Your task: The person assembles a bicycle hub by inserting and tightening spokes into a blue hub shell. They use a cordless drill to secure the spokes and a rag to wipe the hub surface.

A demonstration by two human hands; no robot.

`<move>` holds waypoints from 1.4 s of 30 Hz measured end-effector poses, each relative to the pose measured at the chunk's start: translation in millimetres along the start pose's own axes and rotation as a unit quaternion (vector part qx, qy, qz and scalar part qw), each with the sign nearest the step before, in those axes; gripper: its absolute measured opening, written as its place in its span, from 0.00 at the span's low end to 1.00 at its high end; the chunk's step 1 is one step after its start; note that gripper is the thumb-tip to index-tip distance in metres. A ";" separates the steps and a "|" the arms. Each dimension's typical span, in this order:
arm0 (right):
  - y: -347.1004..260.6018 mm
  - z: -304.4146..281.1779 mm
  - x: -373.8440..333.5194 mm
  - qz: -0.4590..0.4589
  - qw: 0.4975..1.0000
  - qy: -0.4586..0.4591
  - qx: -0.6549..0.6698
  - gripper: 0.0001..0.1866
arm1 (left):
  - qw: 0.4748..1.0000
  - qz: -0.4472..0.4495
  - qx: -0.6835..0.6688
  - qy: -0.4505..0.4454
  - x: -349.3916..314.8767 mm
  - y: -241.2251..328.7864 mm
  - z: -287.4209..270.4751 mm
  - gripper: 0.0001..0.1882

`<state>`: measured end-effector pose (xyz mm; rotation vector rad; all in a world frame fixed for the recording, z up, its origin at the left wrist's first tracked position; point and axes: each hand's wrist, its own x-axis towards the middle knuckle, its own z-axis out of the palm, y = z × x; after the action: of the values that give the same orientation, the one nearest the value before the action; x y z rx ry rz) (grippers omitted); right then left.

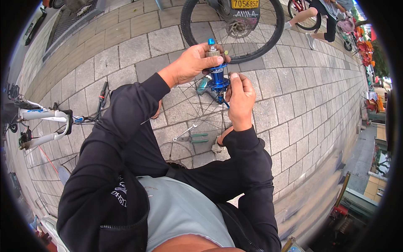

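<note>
A blue bicycle hub (217, 75) with a silver splined body and a bright blue end cap is held up in front of me. My left hand (194, 64) wraps round its upper end, thumb across the front. Beside the lower flange is my right hand (242, 99), thumb and fingers pinched together; what lies between them is too small to make out. Thin spokes (223, 122) hang from the hub toward the ground. Behind and below it is a teal-and-dark object (203, 85), partly hidden.
On the paving lie a wrench (185, 132) and green-handled pliers (198, 138). A bicycle wheel (275, 35) stands just beyond my hands. At left is a white bicycle fork (50, 136), with a black-and-red tool (102, 95) nearby. A person (323, 19) is at upper right beside a red bicycle.
</note>
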<state>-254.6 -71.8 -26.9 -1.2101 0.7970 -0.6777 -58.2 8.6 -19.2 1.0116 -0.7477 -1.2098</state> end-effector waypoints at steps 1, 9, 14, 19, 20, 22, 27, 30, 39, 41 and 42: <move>3.6 0.2 0.2 -0.015 1.000 -0.003 -0.014 0.14 | 1.000 0.002 0.005 0.017 -0.9 -2.8 1.4 0.23; -4.2 -19.2 8.0 -0.086 0.989 -0.058 -0.103 0.15 | 0.998 0.019 -0.053 0.030 8.9 3.2 3.3 0.21; -74.5 13.3 13.0 -0.203 0.944 -0.039 -0.257 0.15 | 0.998 0.053 -0.045 -0.012 1.1 12.2 8.0 0.22; -107.8 45.8 10.3 -0.250 0.882 -0.069 -0.395 0.17 | 0.993 0.088 0.031 -0.069 -12.6 6.6 15.2 0.23; -105.3 49.3 10.2 -0.258 0.878 -0.062 -0.398 0.17 | 0.991 0.097 0.056 -0.078 -16.3 5.5 14.4 0.23; -105.0 55.6 9.1 -0.276 0.870 -0.051 -0.405 0.16 | 0.991 0.083 0.047 -0.098 -20.3 4.9 13.7 0.23; -124.9 93.1 3.7 -0.323 0.854 -0.052 -0.404 0.15 | 0.987 0.088 0.052 -0.126 -40.8 22.5 12.0 0.22; -137.1 111.8 -2.4 -0.353 0.836 -0.038 -0.419 0.14 | 0.985 0.100 0.059 -0.129 -48.3 26.1 11.9 0.20; -156.4 138.9 5.0 -0.438 0.841 0.015 -0.317 0.12 | 0.973 0.127 0.133 -0.137 -61.9 23.4 11.1 0.17; -162.2 139.2 10.8 -0.482 0.815 0.023 -0.322 0.12 | 0.976 0.117 0.130 -0.129 -60.0 19.9 15.2 0.16; -164.7 138.4 15.5 -0.479 0.824 0.024 -0.302 0.13 | 0.977 0.113 0.128 -0.124 -58.9 19.1 17.0 0.16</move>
<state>-137.2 -47.1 152.4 -2.2301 0.3888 -1.3270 -78.9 63.0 7.9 0.9622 -1.2076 -1.0694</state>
